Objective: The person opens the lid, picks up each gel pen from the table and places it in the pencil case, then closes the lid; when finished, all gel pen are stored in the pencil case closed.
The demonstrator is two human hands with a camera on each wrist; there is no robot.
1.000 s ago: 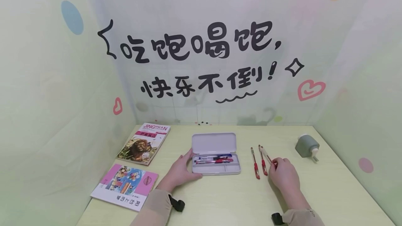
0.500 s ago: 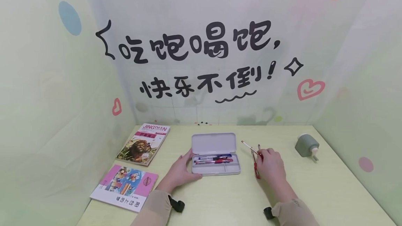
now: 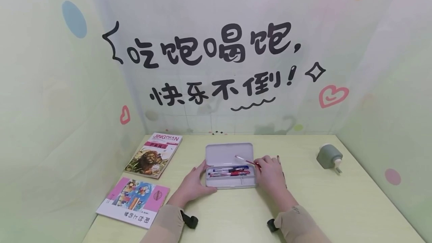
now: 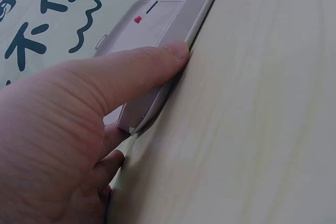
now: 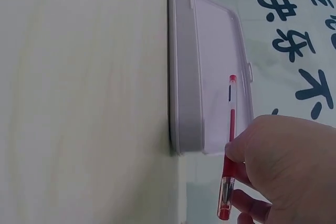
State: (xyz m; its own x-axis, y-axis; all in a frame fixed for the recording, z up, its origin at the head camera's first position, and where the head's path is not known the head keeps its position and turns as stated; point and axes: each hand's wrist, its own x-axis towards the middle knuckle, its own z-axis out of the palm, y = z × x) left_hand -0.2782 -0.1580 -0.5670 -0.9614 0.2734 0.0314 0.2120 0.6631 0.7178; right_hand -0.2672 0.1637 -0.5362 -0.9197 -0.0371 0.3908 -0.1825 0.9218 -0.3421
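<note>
An open pencil case (image 3: 233,187) stands mid-table, its lid tipped back. Inside lie a blue pen (image 3: 243,168) and a red pen (image 3: 221,174) in the rear compartment. My left hand (image 3: 194,186) holds the case at its left end; the thumb presses along the front wall in the left wrist view. Another red gel pen (image 5: 232,119) is pinched between thumb and fingers of my right hand (image 5: 291,161), beside the case's right end. Its clear end points left over the case. Behind that hand, a pen tip (image 3: 278,158) shows on the table, mostly hidden.
Two books lie on the left, one with a lion cover (image 3: 150,158) and a pink-and-white one (image 3: 135,201) in front of it. A grey-green bottle-like object (image 3: 329,156) stands at the right. Fabric walls enclose the table (image 3: 233,220).
My right hand has lifted the red gel pen from beside the others and carried it left to the case, its clear end turning leftward. The left hand stays on the case.
</note>
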